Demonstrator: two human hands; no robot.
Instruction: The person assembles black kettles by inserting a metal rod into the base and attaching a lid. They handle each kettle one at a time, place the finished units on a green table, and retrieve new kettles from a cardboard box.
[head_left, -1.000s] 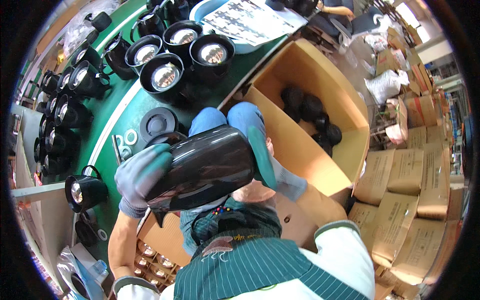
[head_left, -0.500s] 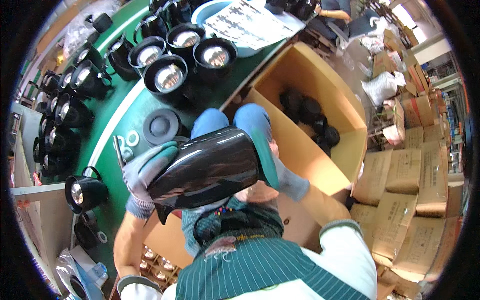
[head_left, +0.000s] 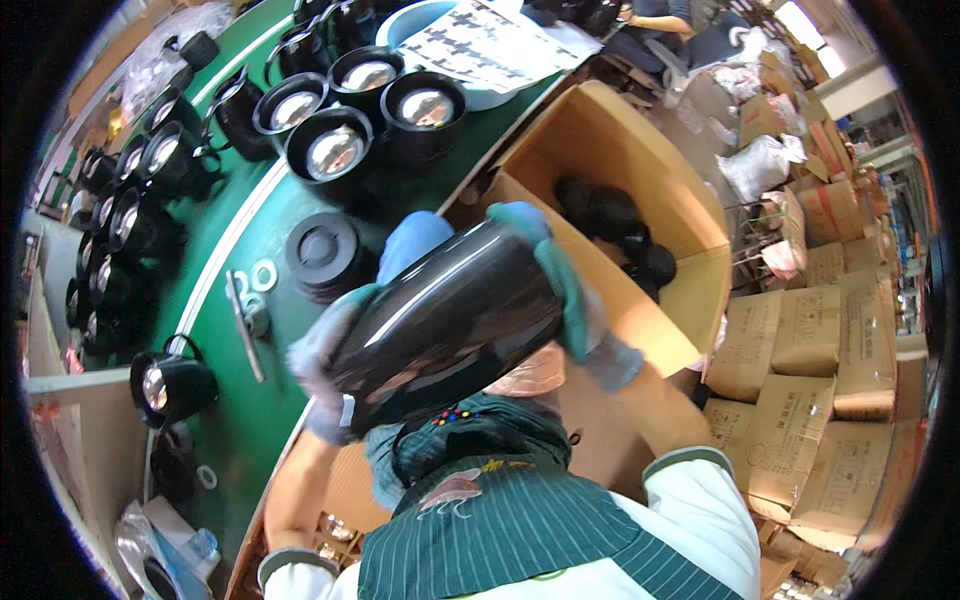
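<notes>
Above my lap I hold a glossy black jug [head_left: 450, 315], tilted with its far right end higher. My left hand [head_left: 325, 365], in a grey and green work glove, is closed round its lower left end, somewhat blurred. At the other end my right hand [head_left: 572, 290], gloved alike, wraps over the rim with fingers on the outside. Both openings of the jug are hidden from me. Left of my left hand a thin metal tool [head_left: 246, 327] lies on the green table, near some pale rings [head_left: 264, 275] and a stack of round black lids [head_left: 325, 250].
Several black jugs with silvery liners [head_left: 335, 152] stand on the green table [head_left: 235, 400]. A light blue basin [head_left: 400, 25] carries a patterned sheet [head_left: 480, 45]. An open carton [head_left: 690, 210] with black parts [head_left: 615, 220] stands to the right, before stacked cartons [head_left: 760, 430].
The jug has swung up and to the right, its right end now higher. Both hands moved along with it, and my left hand came away from beside the metal tool.
</notes>
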